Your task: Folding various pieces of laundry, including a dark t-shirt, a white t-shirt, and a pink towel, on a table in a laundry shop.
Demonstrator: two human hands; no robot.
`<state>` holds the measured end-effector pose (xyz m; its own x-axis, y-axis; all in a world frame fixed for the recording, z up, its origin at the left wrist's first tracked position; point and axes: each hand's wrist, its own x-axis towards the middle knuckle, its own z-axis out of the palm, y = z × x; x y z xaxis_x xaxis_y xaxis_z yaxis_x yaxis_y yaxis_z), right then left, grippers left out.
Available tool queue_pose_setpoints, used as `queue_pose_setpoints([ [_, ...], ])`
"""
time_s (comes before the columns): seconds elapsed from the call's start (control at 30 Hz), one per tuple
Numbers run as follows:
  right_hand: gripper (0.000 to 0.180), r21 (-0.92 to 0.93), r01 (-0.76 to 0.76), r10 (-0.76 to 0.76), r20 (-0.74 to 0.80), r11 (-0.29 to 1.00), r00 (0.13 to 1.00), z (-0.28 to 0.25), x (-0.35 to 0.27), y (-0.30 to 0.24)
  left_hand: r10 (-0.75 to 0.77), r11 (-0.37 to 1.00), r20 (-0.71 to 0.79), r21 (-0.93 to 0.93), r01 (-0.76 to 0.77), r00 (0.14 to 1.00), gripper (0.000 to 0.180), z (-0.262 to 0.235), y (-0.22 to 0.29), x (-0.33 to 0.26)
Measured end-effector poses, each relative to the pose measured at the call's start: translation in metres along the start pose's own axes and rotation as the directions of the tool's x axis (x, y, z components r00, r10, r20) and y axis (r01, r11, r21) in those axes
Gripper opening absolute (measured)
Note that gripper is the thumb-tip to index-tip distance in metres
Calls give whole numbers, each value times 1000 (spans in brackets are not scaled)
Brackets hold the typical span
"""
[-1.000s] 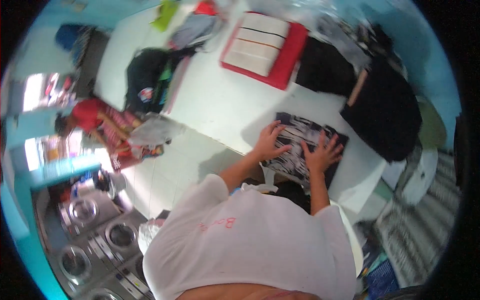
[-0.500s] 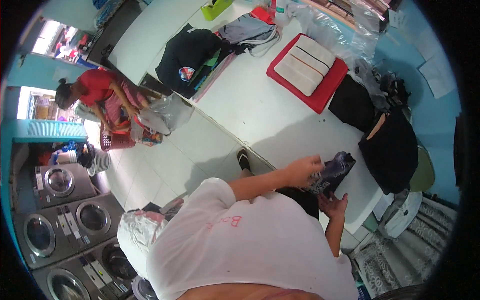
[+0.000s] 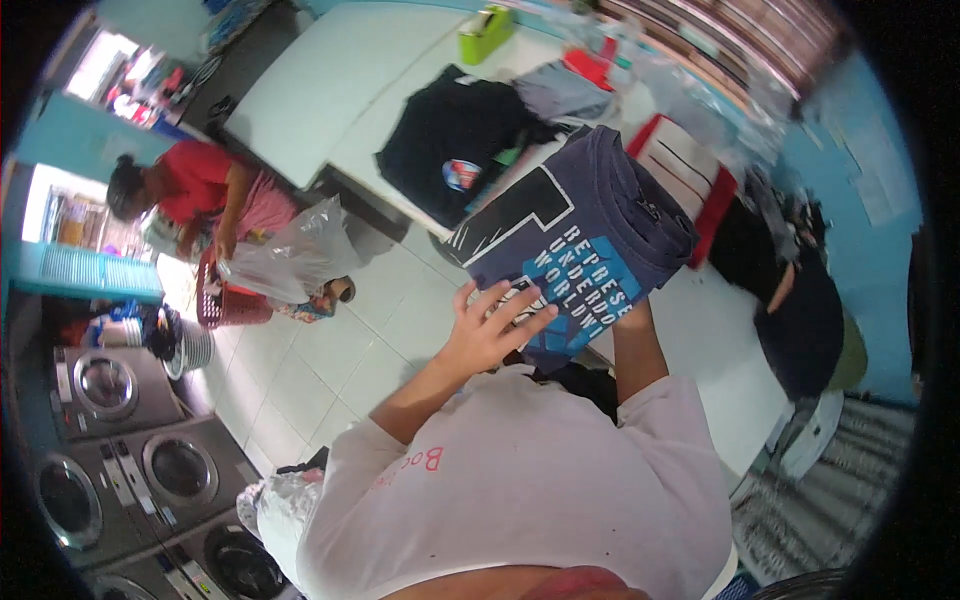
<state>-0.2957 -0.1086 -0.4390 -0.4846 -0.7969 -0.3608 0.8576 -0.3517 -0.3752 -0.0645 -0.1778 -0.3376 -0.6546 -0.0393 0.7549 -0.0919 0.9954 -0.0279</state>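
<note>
A folded navy T-shirt with white lettering and a blue and white print is raised in front of my chest, tilted, its neckline toward the upper right. My left hand lies flat against its lower left part, fingers spread over the print. From the other side my right hand reaches beneath the shirt and holds it up; its fingers are hidden behind the cloth. Beyond the shirt, a black garment with a round patch rests on the white table.
Folded white cloth on red cloth lies behind the shirt. Dark garments lie at right. A green tape dispenser stands far back. At left, a person in red handles a plastic bag above a basket, near stacked front-loading machines.
The navy T-shirt has come up off the table, now held up before my chest. My left hand has moved left onto its front; my right hand has gone under it.
</note>
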Motion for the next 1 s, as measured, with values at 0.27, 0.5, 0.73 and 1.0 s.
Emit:
queue_pose_setpoints([
  [0.27, 80, -134, 42, -12, 213, 990, 977, 127, 162, 41, -241, 960, 108, 169, 221, 965, 37, 11, -122, -6],
  [0.5, 72, -141, -118, 101, -122, 983, 987, 134, 220, 26, -464, 885, 288, 187, 426, 838, 45, 82, -209, -24],
  [0.73, 33, -551, 62, -80, -8, 832, 997, 144, 207, 34, -411, 912, 223, 101, 399, 884, 34, 89, -221, -31],
  [1.0, 28, -662, 98, -255, -144, 743, 956, 134, 206, 52, -348, 923, 304, -52, 380, 887, 46, 80, -239, -31],
])
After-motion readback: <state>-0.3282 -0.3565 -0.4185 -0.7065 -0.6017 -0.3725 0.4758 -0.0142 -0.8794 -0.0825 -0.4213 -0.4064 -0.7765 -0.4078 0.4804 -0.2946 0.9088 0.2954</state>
